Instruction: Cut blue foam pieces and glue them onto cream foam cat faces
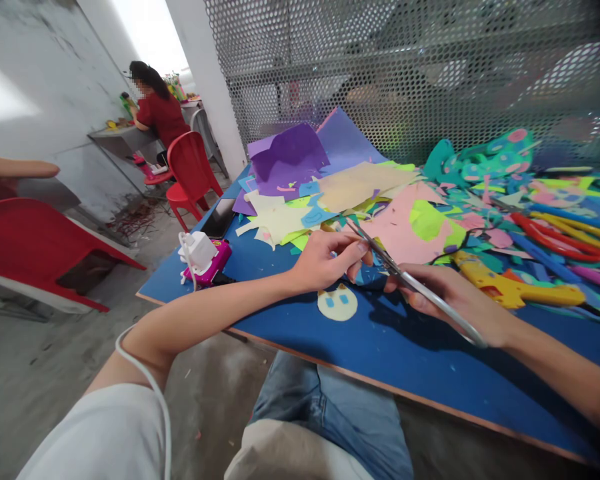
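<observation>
The round cutout (337, 309) lay on the desk (290, 333), toward its near edge. Just beyond it was the left hand (325, 257); to its right, the right hand (453, 292) with the scissors (416, 285). Farther right lay the glue gun (523, 290). Left were the plug (199, 251) and, beyond it, the phone (219, 219). Sheets (353, 183) lay behind the hands, before the mesh panel (380, 67).

Coloured scraps (275, 215) and a glue gun (525, 292) mark a craft workshop.

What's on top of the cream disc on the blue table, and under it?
Two blue pieces sit on the cream disc; orange bits show at its far edge. The blue table surrounds it; whatever lies beneath is hidden.
</observation>
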Motion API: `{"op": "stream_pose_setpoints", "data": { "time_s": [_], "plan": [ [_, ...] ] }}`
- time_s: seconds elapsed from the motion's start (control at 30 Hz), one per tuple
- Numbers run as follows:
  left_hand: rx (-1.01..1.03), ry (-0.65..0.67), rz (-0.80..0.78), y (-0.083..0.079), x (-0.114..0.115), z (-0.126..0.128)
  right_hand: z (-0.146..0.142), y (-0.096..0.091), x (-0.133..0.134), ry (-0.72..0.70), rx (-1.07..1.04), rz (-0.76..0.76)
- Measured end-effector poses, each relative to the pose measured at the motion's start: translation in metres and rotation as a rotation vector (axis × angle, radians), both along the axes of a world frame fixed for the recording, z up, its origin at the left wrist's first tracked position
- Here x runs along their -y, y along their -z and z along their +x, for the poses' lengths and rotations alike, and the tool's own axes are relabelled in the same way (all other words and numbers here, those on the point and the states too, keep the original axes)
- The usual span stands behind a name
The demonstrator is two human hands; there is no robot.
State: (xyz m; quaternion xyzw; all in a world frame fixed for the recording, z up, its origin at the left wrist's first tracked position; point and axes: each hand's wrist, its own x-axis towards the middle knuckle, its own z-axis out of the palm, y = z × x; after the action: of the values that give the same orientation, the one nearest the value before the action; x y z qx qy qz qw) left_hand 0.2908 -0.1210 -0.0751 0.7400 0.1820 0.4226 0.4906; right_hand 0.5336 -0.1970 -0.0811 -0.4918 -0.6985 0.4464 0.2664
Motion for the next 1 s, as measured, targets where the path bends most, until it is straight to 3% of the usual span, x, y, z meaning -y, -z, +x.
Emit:
{"op": "stream_pose_setpoints", "data": {
  "time_s": [0.27, 0.5, 0.77, 1.0],
  "plan": [
    [0.009, 0.009, 0.033, 0.000, 0.000, -0.001, -0.013, -0.013, 0.008, 0.134, -0.024, -0.011],
    [0.080, -0.006, -0.011, 0.005, -0.004, 0.002, -0.005, -0.005, -0.002, 0.145, 0.030, -0.022],
    [0.129, -0.178, -0.045, 0.006, -0.002, 0.009, -0.019, -0.013, 0.001, 0.219, 0.001, -0.010],
    [0.187, -0.171, -0.097, 0.005, -0.003, 0.011, -0.013, 0.003, 0.002, 0.129, -0.009, 0.012]
  ]
}}
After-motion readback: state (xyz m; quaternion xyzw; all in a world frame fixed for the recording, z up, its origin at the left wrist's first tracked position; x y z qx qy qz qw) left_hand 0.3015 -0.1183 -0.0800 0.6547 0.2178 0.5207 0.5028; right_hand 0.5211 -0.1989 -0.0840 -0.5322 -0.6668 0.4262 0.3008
